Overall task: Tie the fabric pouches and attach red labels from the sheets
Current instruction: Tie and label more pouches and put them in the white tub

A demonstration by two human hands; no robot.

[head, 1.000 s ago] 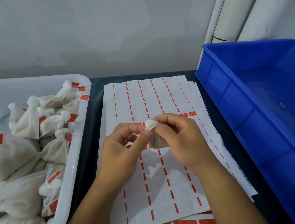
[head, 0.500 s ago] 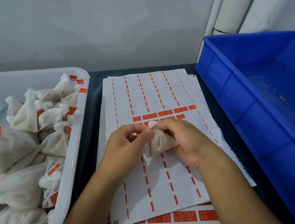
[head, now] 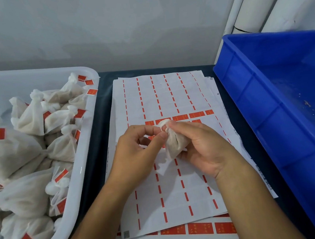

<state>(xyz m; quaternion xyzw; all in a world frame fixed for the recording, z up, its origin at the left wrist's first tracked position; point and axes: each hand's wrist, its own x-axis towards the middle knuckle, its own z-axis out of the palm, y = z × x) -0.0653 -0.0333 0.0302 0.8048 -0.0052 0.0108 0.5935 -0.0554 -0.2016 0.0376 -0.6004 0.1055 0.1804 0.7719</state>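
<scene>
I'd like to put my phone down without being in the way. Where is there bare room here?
The blue bin on the right shows mostly bare floor. A dark table strip runs between the white tub and the label sheets. The tub is packed with pouches; both hands work over the sheets.

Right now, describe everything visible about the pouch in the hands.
The pouch is small, white, thin cloth, with grainy brownish filling showing through. Its neck is gathered into a knot on top. The right hand cradles its body; the left hand pinches the neck. It is held above the label sheet.
</scene>
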